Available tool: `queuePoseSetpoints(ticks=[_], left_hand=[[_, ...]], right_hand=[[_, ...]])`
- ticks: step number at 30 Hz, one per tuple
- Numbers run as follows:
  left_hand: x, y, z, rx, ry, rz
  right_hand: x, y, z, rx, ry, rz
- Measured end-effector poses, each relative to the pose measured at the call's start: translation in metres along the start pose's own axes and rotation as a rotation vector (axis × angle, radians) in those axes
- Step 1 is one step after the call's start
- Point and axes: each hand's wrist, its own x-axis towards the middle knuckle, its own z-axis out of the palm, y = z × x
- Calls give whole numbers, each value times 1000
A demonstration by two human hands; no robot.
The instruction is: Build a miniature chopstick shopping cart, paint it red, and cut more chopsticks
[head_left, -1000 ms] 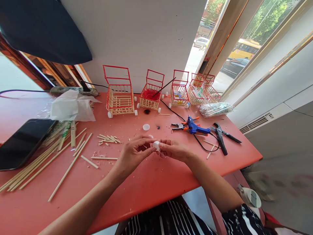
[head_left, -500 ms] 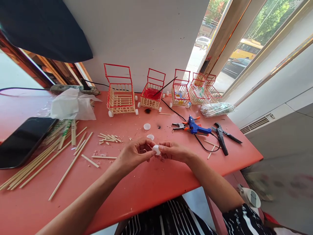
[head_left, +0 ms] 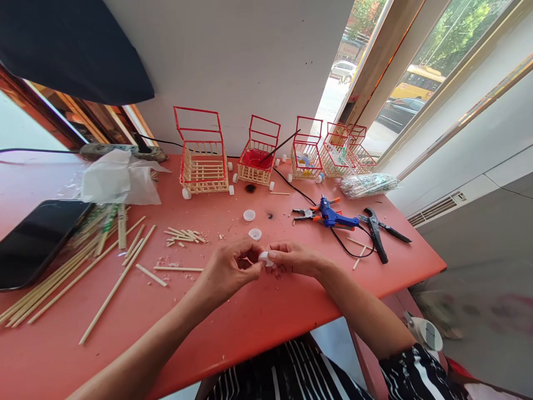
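White plastic cap (head_left: 265, 258), one: held above the near part of the red surface (head_left: 250, 328), pinched in the fingertips of left hand (head_left: 222, 269) and right hand (head_left: 297, 259), a grip apparently suited to so small a piece. Loose caps (head_left: 249, 215), two, just beyond, presumably for easy reach. Glue gun (head_left: 339, 220), lying sideways, seemingly parked. Forearms converging; fingers curled, thumbs nearest the wearer.

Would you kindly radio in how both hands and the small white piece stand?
Right hand pinching small white piece, left hand at its edge. Two white discs just beyond. Glue gun off right, not in the way.
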Motion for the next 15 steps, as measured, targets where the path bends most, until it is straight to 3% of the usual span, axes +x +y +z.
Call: queuePoseSetpoints(ticks=[7, 12, 15], left_hand=[[1, -3, 5, -45, 59, 7], [5, -4, -3, -334, -57, -222], [6, -3, -9, -408, 13, -308]], right_hand=[[2, 3, -2, -55, 8, -2], [0, -1, 1, -102, 32, -28], [-4, -8, 5, -246, 166, -183]])
